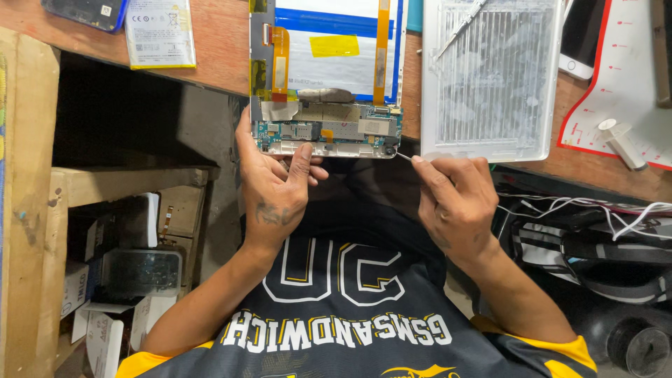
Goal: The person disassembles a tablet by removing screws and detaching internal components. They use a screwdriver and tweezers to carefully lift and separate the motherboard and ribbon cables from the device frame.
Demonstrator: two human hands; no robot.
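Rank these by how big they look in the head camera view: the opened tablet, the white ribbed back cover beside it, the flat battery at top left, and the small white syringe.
Largest to smallest:
1. Opened tablet and white ribbed back cover: about alike, both cut off by the frame's top edge, so unranked.
2. Flat battery.
3. Small white syringe.

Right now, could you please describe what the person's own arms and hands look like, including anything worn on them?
Both forearms are bare, with no gloves, watch or rings that I can make out. The left hand bears a small dark marking on its back, near the wrist. The right hand shows no clear marking. Short yellow-edged sleeves of a dark jersey with white and yellow lettering cover only the upper arms.
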